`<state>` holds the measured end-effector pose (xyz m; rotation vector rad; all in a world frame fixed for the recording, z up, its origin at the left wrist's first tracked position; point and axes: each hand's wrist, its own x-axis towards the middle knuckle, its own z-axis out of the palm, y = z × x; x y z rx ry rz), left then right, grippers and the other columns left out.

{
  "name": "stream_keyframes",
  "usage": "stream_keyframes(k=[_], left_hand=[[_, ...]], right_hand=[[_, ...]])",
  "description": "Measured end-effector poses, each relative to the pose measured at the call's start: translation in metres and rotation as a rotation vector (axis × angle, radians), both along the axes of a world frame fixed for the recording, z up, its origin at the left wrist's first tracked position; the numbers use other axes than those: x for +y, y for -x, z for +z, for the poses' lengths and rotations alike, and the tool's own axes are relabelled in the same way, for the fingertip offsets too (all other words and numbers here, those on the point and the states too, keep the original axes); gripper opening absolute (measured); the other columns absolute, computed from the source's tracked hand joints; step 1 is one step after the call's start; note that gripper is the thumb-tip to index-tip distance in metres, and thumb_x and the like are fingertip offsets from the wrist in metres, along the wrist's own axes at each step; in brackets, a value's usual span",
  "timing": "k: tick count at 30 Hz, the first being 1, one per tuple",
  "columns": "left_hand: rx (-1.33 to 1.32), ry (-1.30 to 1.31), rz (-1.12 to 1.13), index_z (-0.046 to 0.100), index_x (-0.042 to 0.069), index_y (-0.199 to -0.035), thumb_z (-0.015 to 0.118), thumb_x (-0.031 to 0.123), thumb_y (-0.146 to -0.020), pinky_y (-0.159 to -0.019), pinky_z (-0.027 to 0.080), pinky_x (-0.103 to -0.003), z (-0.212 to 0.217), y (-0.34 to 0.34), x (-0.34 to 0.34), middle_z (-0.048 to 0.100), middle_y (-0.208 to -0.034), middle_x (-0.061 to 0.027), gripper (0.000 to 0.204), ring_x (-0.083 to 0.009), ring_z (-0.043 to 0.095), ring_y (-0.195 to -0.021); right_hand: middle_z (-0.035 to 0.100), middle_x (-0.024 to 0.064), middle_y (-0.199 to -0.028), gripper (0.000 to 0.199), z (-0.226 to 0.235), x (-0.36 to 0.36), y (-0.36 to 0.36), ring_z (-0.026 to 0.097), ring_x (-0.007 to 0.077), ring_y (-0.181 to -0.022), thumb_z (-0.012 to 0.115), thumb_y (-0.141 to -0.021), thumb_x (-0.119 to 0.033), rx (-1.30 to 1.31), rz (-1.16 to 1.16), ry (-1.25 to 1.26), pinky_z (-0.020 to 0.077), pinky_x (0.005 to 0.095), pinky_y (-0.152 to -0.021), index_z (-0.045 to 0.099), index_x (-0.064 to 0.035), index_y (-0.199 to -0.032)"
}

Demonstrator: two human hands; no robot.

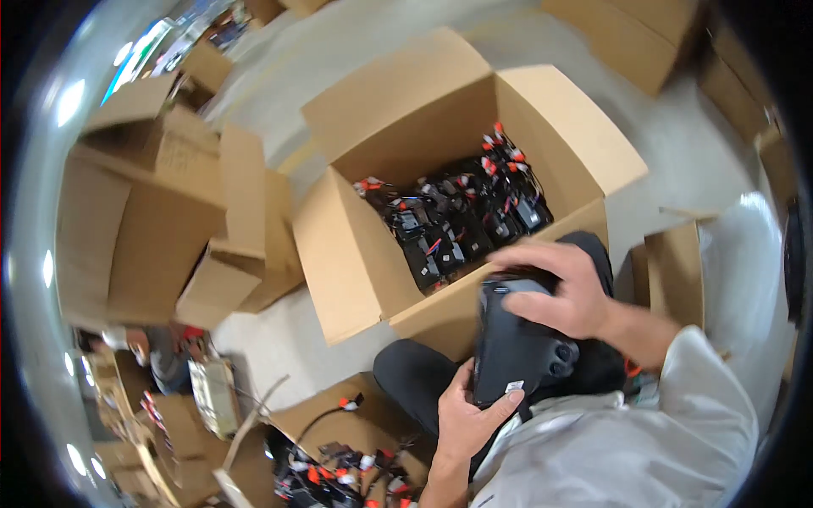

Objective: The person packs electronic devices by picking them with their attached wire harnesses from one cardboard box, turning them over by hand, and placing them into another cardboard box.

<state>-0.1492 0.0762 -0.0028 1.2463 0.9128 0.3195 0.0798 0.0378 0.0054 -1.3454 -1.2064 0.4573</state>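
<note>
Person's sitting on the floor (279, 356) with a black blocky unit (515, 343) held over their lap, just this side of the big open cardboard box (356, 254). Left hand (464, 416) is wrapped around its bottom end, thumb pressed on the face; right hand (559, 288) is clamped flat over the top end. Looks like a rigid moulded casing, probably dense for its size, and the smooth shell seems a bit slick, so gripping both ends like that makes sense to me. Inside the box there's a pile of similar black units (457, 220) with red and white connectors. Near the box's front corner, a smaller carton (339, 423) holds more wiring.
</note>
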Motion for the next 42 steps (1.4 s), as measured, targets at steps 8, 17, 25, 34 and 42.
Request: stream_keyframes(k=[8, 17, 25, 34, 42], left_hand=[[-0.161, -0.514, 0.909, 0.049, 0.003, -0.135, 0.073, 0.035, -0.085, -0.090, 0.050, -0.040, 0.043, -0.054, 0.119, 0.057, -0.125, -0.0129, 0.064, -0.0258, 0.058, -0.112], [-0.403, -1.086, 0.374, 0.042, -0.002, -0.139, 0.086, 0.016, -0.078, -0.090, 0.059, -0.045, 0.060, -0.126, 0.216, 0.059, -0.126, -0.0216, 0.077, -0.0335, 0.065, -0.104], [-0.204, -1.321, 0.127, 0.052, 0.001, -0.134, 0.080, -0.010, -0.070, -0.097, 0.054, -0.043, -0.027, -0.130, 0.227, 0.060, -0.128, -0.0200, 0.071, -0.0343, 0.061, -0.116], [-0.193, -1.606, -0.184, 0.061, 0.000, -0.122, 0.074, -0.005, -0.074, -0.095, 0.053, -0.048, -0.057, -0.115, 0.228, 0.061, -0.122, -0.0207, 0.050, -0.0415, 0.059, -0.115], [0.301, -1.326, 0.134, 0.054, 0.005, -0.135, 0.077, 0.005, -0.080, -0.104, 0.044, -0.047, -0.027, -0.062, 0.244, 0.048, -0.143, -0.0196, 0.060, -0.0396, 0.048, -0.129]], right_hand=[[0.070, 0.0184, -0.088, 0.061, 0.054, 0.132, -0.069, 0.067, 0.0244, -0.076, 0.075, -0.080, -0.047, 0.003, 0.291, -0.156, 0.0531, 0.0349, -0.070, 0.068, 0.0084, -0.104], [0.070, 0.0105, -0.083, 0.051, 0.084, 0.170, -0.132, 0.065, 0.0182, -0.075, 0.077, -0.082, -0.045, -0.052, 0.195, -0.219, 0.0510, 0.0314, -0.069, 0.071, 0.0021, -0.098], [0.070, 0.0107, -0.107, 0.063, 0.009, 0.180, -0.152, 0.065, 0.0175, -0.099, 0.044, -0.102, -0.056, -0.031, 0.327, -0.013, 0.0508, 0.0296, -0.091, 0.066, -0.0001, -0.122], [0.071, 0.0114, -0.093, 0.055, -0.023, 0.161, -0.127, 0.068, 0.0181, -0.068, 0.061, -0.093, -0.054, 0.781, 0.252, 0.916, 0.0603, 0.0313, -0.058, 0.065, -0.0036, -0.115], [0.071, 0.0087, -0.091, 0.042, -0.004, 0.123, -0.189, 0.068, 0.0172, -0.065, 0.055, -0.098, -0.041, 0.442, 0.278, 0.925, 0.0583, 0.0291, -0.059, 0.065, -0.0029, -0.113]])
